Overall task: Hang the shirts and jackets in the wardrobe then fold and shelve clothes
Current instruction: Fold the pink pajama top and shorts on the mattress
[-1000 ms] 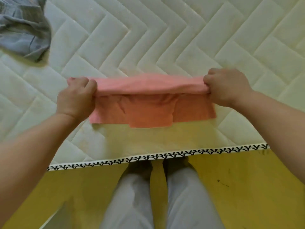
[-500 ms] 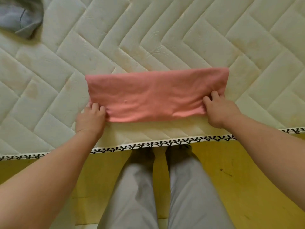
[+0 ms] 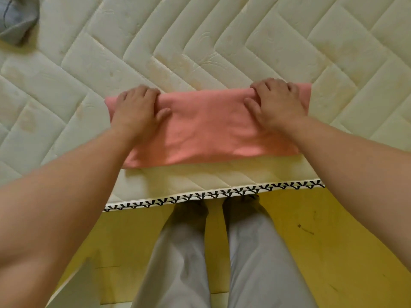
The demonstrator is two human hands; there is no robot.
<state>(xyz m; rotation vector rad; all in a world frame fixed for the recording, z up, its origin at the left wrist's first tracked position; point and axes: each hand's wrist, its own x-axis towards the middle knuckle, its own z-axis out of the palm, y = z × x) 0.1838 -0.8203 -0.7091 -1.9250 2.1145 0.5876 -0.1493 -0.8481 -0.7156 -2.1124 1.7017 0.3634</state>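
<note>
I see the quilted cream mattress [image 3: 222, 41] filling the upper view. The pink garment [image 3: 206, 130] lies on it, folded into 1 long band close to the patterned near edge. I have the left hand [image 3: 135, 110] and right hand [image 3: 278, 105] grasping its far edge, fingers curled over, thumbs on the cloth. A grey garment [image 3: 15, 21] lies well apart, top left.

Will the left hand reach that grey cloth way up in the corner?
Probably, with a lean. Only bare mattress lies between the left hand and the grey cloth, so nothing blocks it. But the hand grips the pink cloth, well short of that corner.
</note>
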